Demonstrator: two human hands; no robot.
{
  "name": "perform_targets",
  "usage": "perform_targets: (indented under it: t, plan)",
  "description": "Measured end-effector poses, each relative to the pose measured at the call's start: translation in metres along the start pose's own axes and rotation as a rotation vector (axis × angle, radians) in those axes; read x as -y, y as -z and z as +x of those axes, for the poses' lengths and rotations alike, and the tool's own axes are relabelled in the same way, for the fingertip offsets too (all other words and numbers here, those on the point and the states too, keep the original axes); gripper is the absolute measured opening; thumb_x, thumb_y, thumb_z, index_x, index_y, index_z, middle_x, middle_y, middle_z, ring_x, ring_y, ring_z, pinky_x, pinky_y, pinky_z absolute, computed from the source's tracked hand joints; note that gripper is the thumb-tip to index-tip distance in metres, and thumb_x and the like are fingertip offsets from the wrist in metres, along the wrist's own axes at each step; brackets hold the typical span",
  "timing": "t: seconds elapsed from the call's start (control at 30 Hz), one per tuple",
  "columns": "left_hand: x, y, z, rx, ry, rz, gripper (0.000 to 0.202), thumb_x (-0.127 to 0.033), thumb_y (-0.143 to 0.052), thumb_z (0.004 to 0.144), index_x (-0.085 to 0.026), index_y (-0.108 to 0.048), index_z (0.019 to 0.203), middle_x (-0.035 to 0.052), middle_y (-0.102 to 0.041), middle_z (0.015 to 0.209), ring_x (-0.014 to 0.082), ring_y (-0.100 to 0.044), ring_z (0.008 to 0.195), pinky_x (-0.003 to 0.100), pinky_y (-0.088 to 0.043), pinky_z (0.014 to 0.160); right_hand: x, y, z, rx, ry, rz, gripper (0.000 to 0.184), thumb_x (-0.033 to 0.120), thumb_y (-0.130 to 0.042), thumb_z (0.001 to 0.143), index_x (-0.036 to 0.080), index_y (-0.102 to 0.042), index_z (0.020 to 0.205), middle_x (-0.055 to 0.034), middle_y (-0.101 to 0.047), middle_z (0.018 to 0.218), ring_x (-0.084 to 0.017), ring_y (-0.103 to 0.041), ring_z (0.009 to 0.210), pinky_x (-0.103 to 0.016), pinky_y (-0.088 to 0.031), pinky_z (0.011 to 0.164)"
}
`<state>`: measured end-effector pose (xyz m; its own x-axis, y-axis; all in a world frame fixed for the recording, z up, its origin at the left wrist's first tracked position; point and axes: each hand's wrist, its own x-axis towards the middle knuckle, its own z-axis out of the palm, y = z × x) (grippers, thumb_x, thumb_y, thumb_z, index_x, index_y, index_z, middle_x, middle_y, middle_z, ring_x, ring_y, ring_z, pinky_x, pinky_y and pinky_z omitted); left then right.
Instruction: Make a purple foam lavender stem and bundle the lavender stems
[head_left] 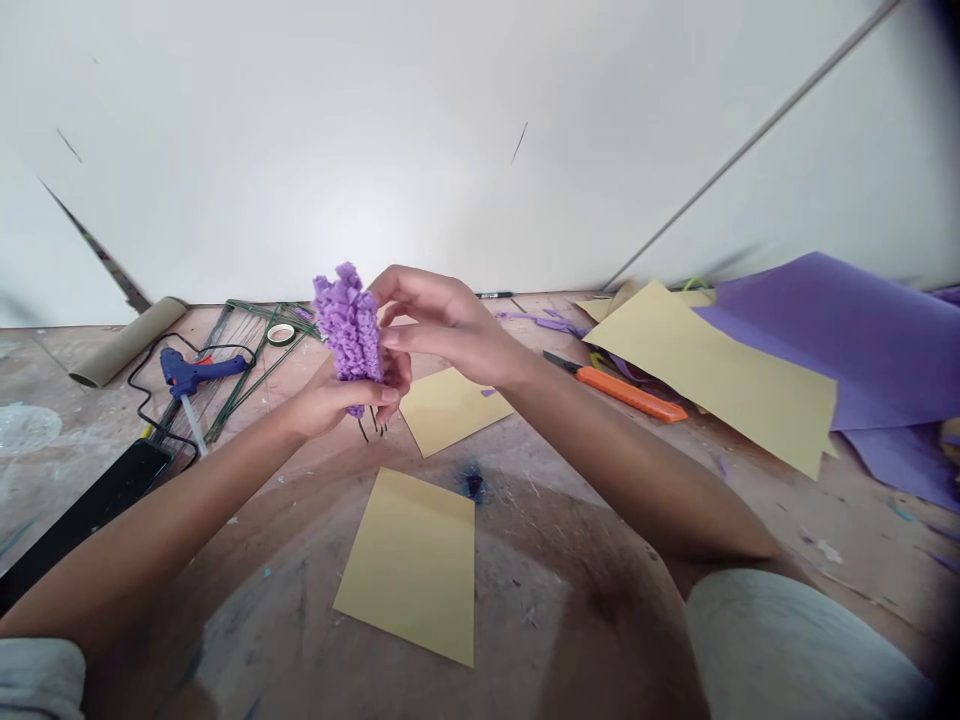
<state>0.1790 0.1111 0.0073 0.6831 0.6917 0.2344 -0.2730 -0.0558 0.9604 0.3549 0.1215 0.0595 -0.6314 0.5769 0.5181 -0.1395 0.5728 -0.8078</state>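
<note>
A bunch of purple crinkled paper flowers stands upright in front of me, with a few thin dark green stems sticking out below. My left hand is closed around its lower part, thumb across the front. From the right, my right hand reaches in with bent fingers and grips the bunch's upper right side; some of its fingertips are hidden behind the petals. Beneath the hands lies a yellow paper sheet, and nearer to me is a second yellow sheet.
To the left lie a blue glue gun with its cord, a cardboard tube, green wire stems, a tape roll and a black flat object. An orange box cutter and purple sheets are on the right.
</note>
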Motion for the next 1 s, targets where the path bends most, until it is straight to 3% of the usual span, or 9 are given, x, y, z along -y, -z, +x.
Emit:
perform_targets:
  t: [0.07,0.27,0.47,0.67,0.77,0.83,0.9,1.0]
  plan:
    - [0.0,0.0,0.0,0.004,0.011,-0.008,0.021,-0.02,-0.073,0.067,-0.014,-0.065,0.085,-0.0027,-0.061,0.063,0.0121,-0.057,0.047,0.027,-0.041,0.052,-0.002,0.0,-0.001,0.011,-0.044,0.073,0.02,0.022,-0.07,0.087,0.017,-0.059,0.104,0.003,-0.066,0.095,-0.008,-0.063,0.062,-0.024,-0.053,0.063]
    - [0.005,0.002,0.001,-0.056,-0.018,-0.01,0.021,-0.025,-0.072,0.071,-0.015,-0.066,0.088,0.0012,-0.069,0.07,0.0192,-0.069,0.06,0.032,-0.055,0.064,-0.006,0.001,-0.007,-0.008,-0.064,-0.016,0.024,0.037,-0.07,0.093,0.019,-0.057,0.086,0.007,-0.061,0.061,-0.01,-0.059,0.048,-0.028,-0.054,0.066]
    - [0.005,0.001,0.001,-0.129,-0.037,0.063,0.014,-0.022,-0.068,0.079,-0.013,-0.074,0.088,0.0093,-0.08,0.094,0.0276,-0.077,0.084,0.038,-0.059,0.078,-0.01,0.0,-0.011,-0.078,-0.009,-0.232,0.039,0.05,-0.056,0.102,0.019,-0.052,0.079,0.0059,-0.048,0.063,-0.008,-0.045,0.047,-0.023,-0.039,0.05]
    - [-0.003,-0.007,-0.001,-0.244,-0.031,0.099,0.02,-0.019,-0.067,0.075,-0.014,-0.075,0.093,0.0064,-0.081,0.088,0.0288,-0.076,0.084,0.041,-0.059,0.082,-0.009,0.0,-0.012,-0.033,0.042,-0.356,0.043,0.053,-0.049,0.104,0.018,-0.048,0.078,0.0022,-0.051,0.075,-0.01,-0.049,0.062,-0.023,-0.042,0.06]
    - [-0.006,-0.009,-0.002,-0.258,-0.014,0.106,0.015,-0.021,-0.066,0.075,-0.013,-0.075,0.084,0.0059,-0.079,0.078,0.0273,-0.075,0.079,0.041,-0.059,0.083,-0.006,0.002,-0.013,0.043,0.003,-0.376,0.046,0.05,-0.042,0.108,0.019,-0.046,0.073,0.003,-0.05,0.068,-0.011,-0.049,0.062,-0.026,-0.045,0.068]
    - [-0.007,-0.009,-0.002,-0.253,-0.004,0.116,0.01,-0.02,-0.065,0.073,-0.013,-0.073,0.074,0.0058,-0.076,0.072,0.0248,-0.072,0.076,0.038,-0.057,0.083,-0.004,0.003,-0.014,0.081,0.017,-0.449,0.051,0.051,-0.037,0.109,0.02,-0.047,0.069,-0.0006,-0.054,0.07,-0.017,-0.055,0.078,-0.032,-0.048,0.083]
    - [-0.007,-0.009,-0.001,-0.259,-0.002,0.12,0.009,-0.02,-0.064,0.071,-0.014,-0.069,0.067,0.0044,-0.071,0.068,0.021,-0.068,0.071,0.034,-0.055,0.078,-0.003,0.002,-0.015,0.089,0.042,-0.534,0.053,0.053,-0.034,0.108,0.021,-0.051,0.069,-0.0054,-0.059,0.082,-0.023,-0.053,0.098,-0.041,-0.045,0.098]
    - [-0.004,-0.01,0.0,-0.264,0.003,0.109,0.016,-0.021,-0.062,0.069,-0.017,-0.058,0.054,0.0001,-0.057,0.053,0.0146,-0.056,0.055,0.03,-0.05,0.063,-0.001,-0.002,-0.016,0.044,0.046,-0.58,0.049,0.055,-0.034,0.107,0.022,-0.055,0.079,-0.009,-0.058,0.104,-0.026,-0.047,0.11,-0.048,-0.039,0.109]
